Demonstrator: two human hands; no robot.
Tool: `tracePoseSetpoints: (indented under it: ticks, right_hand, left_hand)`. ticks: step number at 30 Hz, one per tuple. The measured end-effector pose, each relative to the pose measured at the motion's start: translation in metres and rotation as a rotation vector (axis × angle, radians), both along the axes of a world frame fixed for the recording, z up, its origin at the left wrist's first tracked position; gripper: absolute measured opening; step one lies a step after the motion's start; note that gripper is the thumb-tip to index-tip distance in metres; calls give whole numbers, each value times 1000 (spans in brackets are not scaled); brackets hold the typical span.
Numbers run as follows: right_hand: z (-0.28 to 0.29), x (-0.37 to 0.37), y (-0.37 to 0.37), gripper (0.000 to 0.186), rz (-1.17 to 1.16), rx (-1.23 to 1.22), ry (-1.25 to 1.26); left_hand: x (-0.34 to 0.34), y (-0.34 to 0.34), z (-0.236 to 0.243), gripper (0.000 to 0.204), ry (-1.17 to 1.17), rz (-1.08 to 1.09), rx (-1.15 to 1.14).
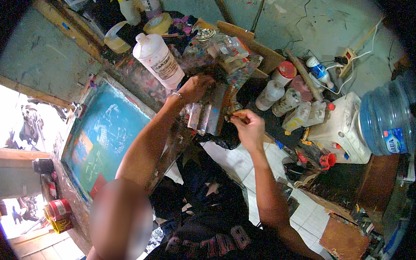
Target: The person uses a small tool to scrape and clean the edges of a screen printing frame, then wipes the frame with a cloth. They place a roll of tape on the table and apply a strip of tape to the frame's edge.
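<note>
My left hand (195,87) reaches in just right of a large white bottle (157,61), its fingers curled into a dark, cluttered spot; what they grip is hidden. Below it lie some long, flat, stained metal pieces (204,113) on the paint-spattered work surface (171,109). My right hand (248,127) is pinched at the right end of these pieces, around something small and dark that I cannot make out. A dark bag or cloth (224,138) hangs just below my right hand.
A teal screen frame (102,129) stands at left. Tape rolls (118,38) and a spray bottle (128,10) are at the back. Several bottles (271,93), a jerrycan (337,132), a blue water jug (385,118) and a power strip (347,59) are at right. A tiled floor (307,213) shows below.
</note>
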State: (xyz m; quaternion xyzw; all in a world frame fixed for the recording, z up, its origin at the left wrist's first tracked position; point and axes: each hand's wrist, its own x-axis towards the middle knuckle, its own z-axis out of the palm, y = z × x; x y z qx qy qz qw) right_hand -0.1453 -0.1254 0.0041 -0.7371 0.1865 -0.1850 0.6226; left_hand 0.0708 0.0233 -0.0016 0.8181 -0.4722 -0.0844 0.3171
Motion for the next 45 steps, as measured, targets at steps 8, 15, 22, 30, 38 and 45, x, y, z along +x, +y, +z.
tracePoseSetpoints:
  ticks: [8, 15, 22, 30, 38, 45]
  right_hand:
    - [-13, -4, 31, 9, -15, -566, -133]
    - [-11, 31, 21, 6, -97, -578, 39]
    - [-5, 28, 13, 6, 61, -707, 171]
    - [-21, 25, 17, 12, -91, -664, 49]
    - [-11, -13, 40, 7, -15, -524, 35]
    - [-11, 22, 21, 6, -36, -583, 81]
  left_hand:
    - [-45, -7, -23, 40, -273, 259, 30]
    - [-61, -12, -24, 38, -161, 334, -78]
    - [-60, -13, -17, 36, -84, 312, -84]
    - [-58, -13, -17, 34, -53, 282, -134]
    - [-61, -14, -15, 32, -71, 317, -174]
    - [-60, -14, -12, 30, -11, 331, -158]
